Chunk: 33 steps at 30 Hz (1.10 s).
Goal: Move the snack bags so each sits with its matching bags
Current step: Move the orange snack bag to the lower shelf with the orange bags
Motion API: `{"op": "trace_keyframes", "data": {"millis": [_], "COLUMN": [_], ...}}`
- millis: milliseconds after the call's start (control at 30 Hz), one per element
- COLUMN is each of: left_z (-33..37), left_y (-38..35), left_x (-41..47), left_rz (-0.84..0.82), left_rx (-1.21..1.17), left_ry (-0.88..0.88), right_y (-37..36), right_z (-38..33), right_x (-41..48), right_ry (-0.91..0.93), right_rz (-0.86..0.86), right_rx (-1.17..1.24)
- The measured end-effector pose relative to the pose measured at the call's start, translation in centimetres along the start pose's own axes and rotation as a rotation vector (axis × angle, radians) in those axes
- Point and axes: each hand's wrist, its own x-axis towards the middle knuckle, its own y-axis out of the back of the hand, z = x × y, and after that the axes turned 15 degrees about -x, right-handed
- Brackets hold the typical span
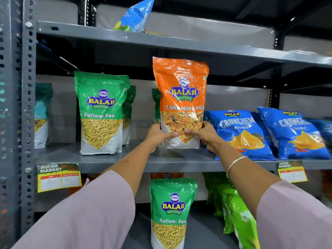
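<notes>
An orange Tikha Mitha Mix bag (181, 97) stands upright on the middle shelf (125, 161), in front of a partly hidden green bag. My left hand (158, 134) grips its lower left side and my right hand (203, 133) grips its lower right side. To the left stand green Ratlami Sev bags (100, 112), one behind another. Blue Crunchem bags (240, 133) lean to the right. On the lower shelf stands another green Ratlami Sev bag (172, 211), with an orange bag partly hidden behind it.
Light green bags (235, 212) lean on the lower shelf at right. A blue bag (134, 15) lies on the top shelf. A teal bag (42, 114) stands at far left by the grey upright post (16, 105). Yellow price tags (59, 177) hang on the shelf edge.
</notes>
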Motion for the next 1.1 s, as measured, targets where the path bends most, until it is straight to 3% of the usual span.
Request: {"op": "trace_keyframes", "data": {"millis": [167,567,800,1100], "left_z": [1.6,0.7,-3.6,-14.0], "left_y": [-2.9,-12.3,-15.9,-17.0], "left_x": [-1.4,-6.9,-10.6,-13.8], "left_rz": [-0.043,-0.199,-0.295,-0.324], "left_rx": [-0.011,-0.010,0.038,-0.003], "left_ry": [-0.034,-0.021,0.091,0.262], "right_y": [3.8,13.2,14.7,11.6], "right_z": [-0.7,2.3,8.3,17.3], "right_x": [-2.6,-11.5,-15.4,-18.6], "right_ry": [-0.032,-0.037,-0.067,-0.246], "right_rz": [0.044,0.078,0.078,0.059], "right_rx": [0.034,-0.178,-0.214,-0.268]}}
